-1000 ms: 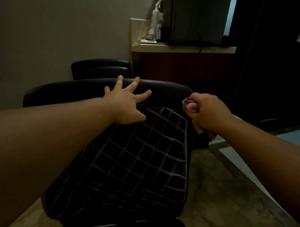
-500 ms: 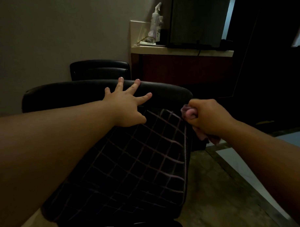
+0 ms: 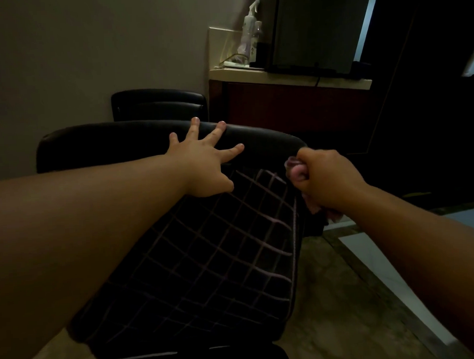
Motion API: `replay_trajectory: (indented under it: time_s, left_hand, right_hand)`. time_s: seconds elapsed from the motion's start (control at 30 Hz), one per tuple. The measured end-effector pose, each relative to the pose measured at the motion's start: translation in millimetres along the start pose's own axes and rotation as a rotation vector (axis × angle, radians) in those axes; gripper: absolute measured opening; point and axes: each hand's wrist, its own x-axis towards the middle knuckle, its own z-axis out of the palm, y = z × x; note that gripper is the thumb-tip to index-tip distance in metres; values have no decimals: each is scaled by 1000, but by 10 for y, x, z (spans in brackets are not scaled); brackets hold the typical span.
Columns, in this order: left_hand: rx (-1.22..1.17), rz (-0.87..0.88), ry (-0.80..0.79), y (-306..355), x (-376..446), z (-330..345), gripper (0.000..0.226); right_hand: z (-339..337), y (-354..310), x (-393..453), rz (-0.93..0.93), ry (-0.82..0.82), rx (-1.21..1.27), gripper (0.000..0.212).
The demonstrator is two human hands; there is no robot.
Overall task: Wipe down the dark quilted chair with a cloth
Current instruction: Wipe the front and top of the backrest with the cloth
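Observation:
The dark quilted chair (image 3: 206, 261) fills the middle of the view, its grid-stitched panel running toward me and its smooth padded top edge at the far end. My left hand (image 3: 203, 164) rests flat on that top edge with fingers spread straight. My right hand (image 3: 327, 179) is a fist gripping a bunched pink cloth (image 3: 294, 169) against the chair's right side, just below the top corner. Part of the cloth hangs out under the fist.
A second dark chair (image 3: 158, 103) stands behind against the wall. A counter (image 3: 288, 75) at the back right holds a spray bottle (image 3: 249, 28) and a dark screen (image 3: 314, 29). Tiled floor (image 3: 342, 310) lies to the right of the chair.
My right hand with the cloth has slid a little downward along the chair's right edge. My left hand has stayed on the top edge.

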Motion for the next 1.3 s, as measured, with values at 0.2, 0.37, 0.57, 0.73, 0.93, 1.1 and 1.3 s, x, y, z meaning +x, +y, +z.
replay_trajectory:
  time_s: [0.2, 0.37, 0.57, 0.73, 0.93, 1.1, 1.3]
  left_hand:
    - [1, 13, -4, -11, -35, -12, 81]
    - [16, 12, 12, -10, -19, 20, 80]
    - [20, 15, 1, -38, -39, 9, 79]
    - [16, 35, -5, -54, -45, 10, 78]
    - [23, 40, -5, -77, -66, 20, 78]
    - [19, 78, -24, -131, -146, -22, 75]
    - [-21, 110, -12, -305, -298, -68, 72]
  right_hand:
    - [34, -52, 11, 9, -16, 11, 18]
    - [32, -84, -34, -83, -97, -114, 18]
    - [12, -120, 198, -29, 11, -62, 16]
    - [-13, -145, 77, -60, -52, -81, 17]
    - [-23, -237, -32, -140, -122, -293, 27]
    - [-74, -258, 201, -108, 15, -153, 17]
    - [35, -210, -63, -161, -89, -230, 25]
